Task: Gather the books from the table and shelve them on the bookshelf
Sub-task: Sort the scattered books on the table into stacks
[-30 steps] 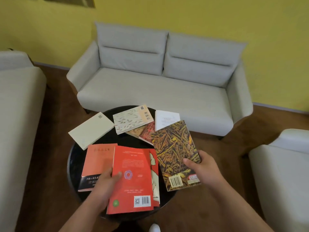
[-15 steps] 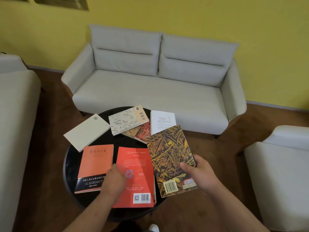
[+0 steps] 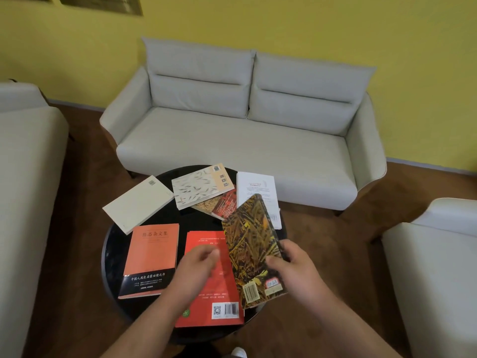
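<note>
Several books lie on a round black table [image 3: 111, 257]. My right hand [image 3: 294, 267] grips a brown-and-yellow patterned book [image 3: 250, 244] by its right edge, tilted up over the table's right side. My left hand [image 3: 196, 267] hovers over a red book [image 3: 209, 301] with its fingers loosely curled and holds nothing. An orange book [image 3: 152, 251] lies left of the red one. Farther back are a cream book [image 3: 136, 202], a leaf-patterned white book [image 3: 198, 187] resting on a red-and-tan book [image 3: 222, 205], and a white book [image 3: 255, 187].
A grey two-seat sofa [image 3: 237, 135] stands behind the table against a yellow wall. A pale sofa [image 3: 25, 177] flanks the left and a pale armchair [image 3: 433, 267] the right. Brown floor shows between them. No bookshelf is in view.
My right hand has tilted the patterned book up and toward the red book. My left hand has lifted off the red book, which now lies flat on the table.
</note>
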{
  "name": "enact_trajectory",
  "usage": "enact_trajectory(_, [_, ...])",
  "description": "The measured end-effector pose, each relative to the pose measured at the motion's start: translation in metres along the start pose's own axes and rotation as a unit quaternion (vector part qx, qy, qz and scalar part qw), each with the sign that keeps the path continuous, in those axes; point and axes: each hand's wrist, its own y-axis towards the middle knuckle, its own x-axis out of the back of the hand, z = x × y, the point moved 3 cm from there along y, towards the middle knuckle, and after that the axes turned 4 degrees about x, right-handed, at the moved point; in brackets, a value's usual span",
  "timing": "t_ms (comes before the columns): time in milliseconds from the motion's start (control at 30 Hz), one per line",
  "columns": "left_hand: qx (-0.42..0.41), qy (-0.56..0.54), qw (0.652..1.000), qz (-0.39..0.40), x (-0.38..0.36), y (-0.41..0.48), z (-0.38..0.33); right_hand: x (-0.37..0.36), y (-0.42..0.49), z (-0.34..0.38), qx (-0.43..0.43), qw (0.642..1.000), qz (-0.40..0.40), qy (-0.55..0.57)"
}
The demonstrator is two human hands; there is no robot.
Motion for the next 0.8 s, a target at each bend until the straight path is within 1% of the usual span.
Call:
enact_trajectory(33, [0.018,-0.122,0.990,0.073,-0.008,-0.008,-0.013,-0.005,-0.004,0.006,0.026,0.999,0.003,-0.036])
enact_trajectory(67, [0.033,-0.221,0.967,0.124,-0.013,-0.014,-0.023,-0.011,-0.009,0.011,0.052,0.996,0.012,-0.067])
enact_trajectory(100, [0.033,-0.276,0.949,0.147,-0.015,-0.018,-0.032,-0.018,-0.015,0.016,0.080,0.992,0.027,-0.097])
enact_trajectory(167, [0.018,-0.310,0.940,0.139,-0.014,-0.021,-0.041,-0.030,-0.025,0.024,0.145,0.973,0.053,-0.174])
enact_trajectory(233, [0.004,-0.310,0.944,0.109,-0.009,-0.022,-0.043,-0.038,-0.030,0.027,0.201,0.944,0.071,-0.252])
enact_trajectory(267, [-0.001,-0.307,0.947,0.093,-0.006,-0.020,-0.040,-0.041,-0.032,0.028,0.218,0.934,0.083,-0.271])
enact_trajectory(300, [0.001,-0.308,0.948,0.078,-0.003,-0.020,-0.038,-0.043,-0.033,0.027,0.226,0.927,0.102,-0.282])
enact_trajectory(367, [0.021,-0.318,0.946,0.060,0.003,-0.015,-0.031,-0.045,-0.032,0.023,0.226,0.924,0.146,-0.270])
enact_trajectory(400, [0.039,-0.325,0.943,0.057,0.005,-0.013,-0.027,-0.044,-0.030,0.020,0.230,0.928,0.147,-0.254])
enact_trajectory(433, [0.061,-0.338,0.937,0.057,0.008,-0.012,-0.023,-0.041,-0.021,0.010,0.218,0.937,0.124,-0.242])
enact_trajectory(467, [0.080,-0.351,0.931,0.060,0.010,-0.010,-0.019,-0.038,-0.012,0.002,0.203,0.944,0.083,-0.245])
enact_trajectory(500, [0.100,-0.365,0.923,0.066,0.011,-0.009,-0.014,-0.035,-0.002,-0.007,0.161,0.955,0.044,-0.245])
enact_trajectory(533, [0.117,-0.377,0.916,0.076,0.011,-0.007,-0.010,-0.034,0.006,-0.014,0.107,0.970,0.030,-0.217])
enact_trajectory(567, [0.129,-0.385,0.910,0.081,0.011,-0.007,-0.007,-0.036,0.013,-0.023,0.029,0.988,0.048,-0.142])
enact_trajectory(600, [0.138,-0.385,0.908,0.088,0.009,-0.007,-0.005,-0.040,0.017,-0.029,-0.054,0.995,0.074,-0.037])
enact_trajectory(633, [0.147,-0.374,0.912,0.089,0.007,-0.006,-0.002,-0.046,0.018,-0.034,-0.132,0.986,0.094,0.047])
enact_trajectory(667, [0.144,-0.349,0.923,0.077,0.007,-0.005,0.000,-0.051,0.019,-0.034,-0.163,0.978,0.100,0.083])
enact_trajectory(733, [0.103,-0.236,0.966,-0.004,0.010,0.000,0.004,-0.060,0.025,-0.043,-0.143,0.984,0.093,0.043])
enact_trajectory(767, [0.070,-0.165,0.983,-0.048,0.012,0.002,0.004,-0.065,0.029,-0.048,-0.116,0.989,0.088,0.003])
enact_trajectory(800, [0.042,-0.095,0.991,-0.080,0.013,0.006,0.006,-0.070,0.032,-0.048,-0.089,0.991,0.089,-0.040])
